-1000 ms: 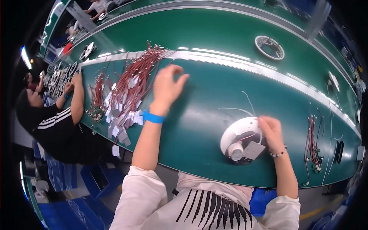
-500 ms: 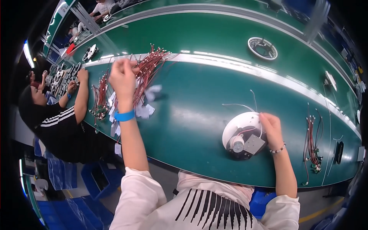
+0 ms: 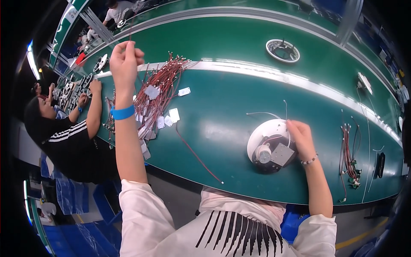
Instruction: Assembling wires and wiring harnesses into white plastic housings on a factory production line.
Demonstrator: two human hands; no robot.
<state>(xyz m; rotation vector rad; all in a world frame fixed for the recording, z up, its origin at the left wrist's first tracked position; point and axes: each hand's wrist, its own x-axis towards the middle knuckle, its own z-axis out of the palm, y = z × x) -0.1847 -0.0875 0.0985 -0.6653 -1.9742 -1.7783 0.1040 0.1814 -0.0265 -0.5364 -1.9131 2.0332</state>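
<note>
My left hand (image 3: 124,68), wearing a blue wristband, is raised above the far side of the bench with fingers pinched. A thin dark red wire (image 3: 131,30) rises from the fingertips. Below and beside that wrist lies a bundle of red wires (image 3: 160,81) with white connector ends and small pale plates (image 3: 173,115). My right hand (image 3: 301,139) grips the rim of a white round housing (image 3: 258,133), tilted on the bench. On it show a cylindrical motor (image 3: 263,155), a grey square plate (image 3: 283,154) and thin white wires (image 3: 265,114).
A single red wire (image 3: 199,157) lies toward the bench's near edge. More red wires with green boards (image 3: 350,169) and a black elongated part (image 3: 380,166) lie at right. A white ring-shaped part (image 3: 283,51) sits on the green far surface. A co-worker (image 3: 68,132) works at left.
My left hand has risen and moved left. The pale plates have spread beside the bundle, and one red wire now stretches toward the near edge. My right hand keeps its grip on the housing.
</note>
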